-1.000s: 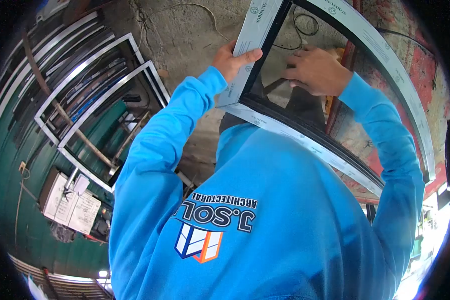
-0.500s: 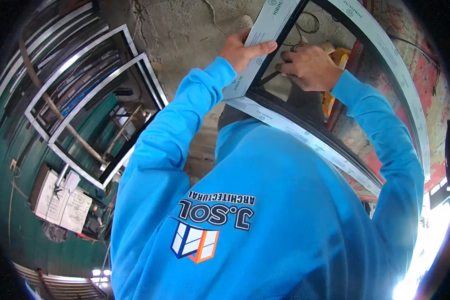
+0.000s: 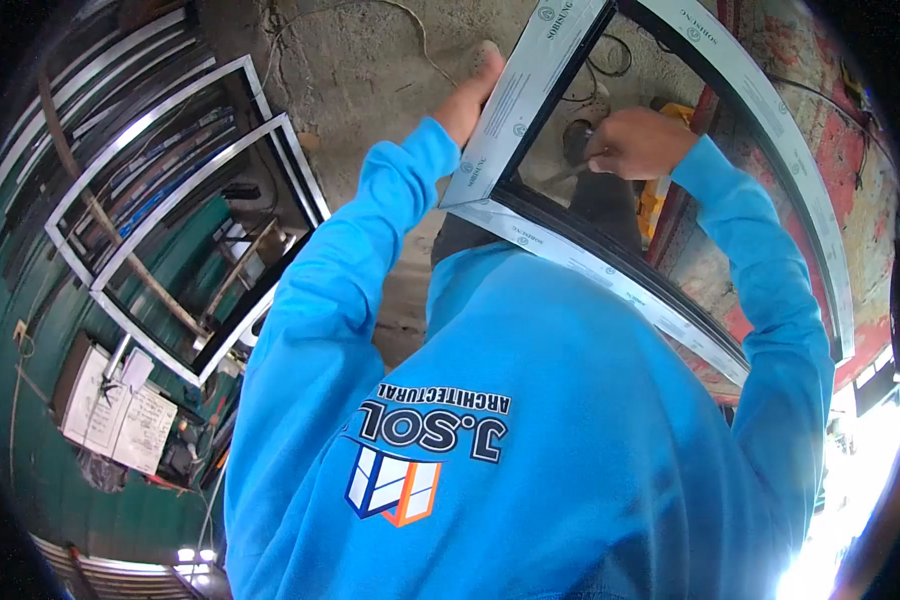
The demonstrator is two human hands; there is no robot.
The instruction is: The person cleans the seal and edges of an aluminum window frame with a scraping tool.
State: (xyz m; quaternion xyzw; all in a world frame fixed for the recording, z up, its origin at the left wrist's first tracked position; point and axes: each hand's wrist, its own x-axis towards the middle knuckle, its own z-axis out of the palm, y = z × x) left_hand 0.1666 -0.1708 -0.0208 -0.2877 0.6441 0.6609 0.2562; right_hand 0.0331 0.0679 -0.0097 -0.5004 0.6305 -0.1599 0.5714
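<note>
A curved window frame (image 3: 508,122) with black inner edges and pale printed protective film lies over my lap. At its left outer edge is my left hand (image 3: 473,92), holding the frame from the side; part of the fingers is hidden behind it. My right hand (image 3: 642,143) is over the frame's opening with its fingers curled together. Something thin seems to be in that grip, but I cannot make it out. Just left of those fingertips shows a dark rounded thing (image 3: 575,140), partly hidden.
Two joined metal frames (image 3: 192,225) stand at the left before a rack of long profiles (image 3: 90,90). An open notebook (image 3: 120,410) lies lower left. A yellow object (image 3: 654,205) sits beside a worn red surface (image 3: 710,265). A cable (image 3: 410,15) runs over the concrete floor.
My left thumb has come off the frame's face, and that hand now sits at the outer edge. My right hand has turned and shifted slightly right, its fingers more tightly curled.
</note>
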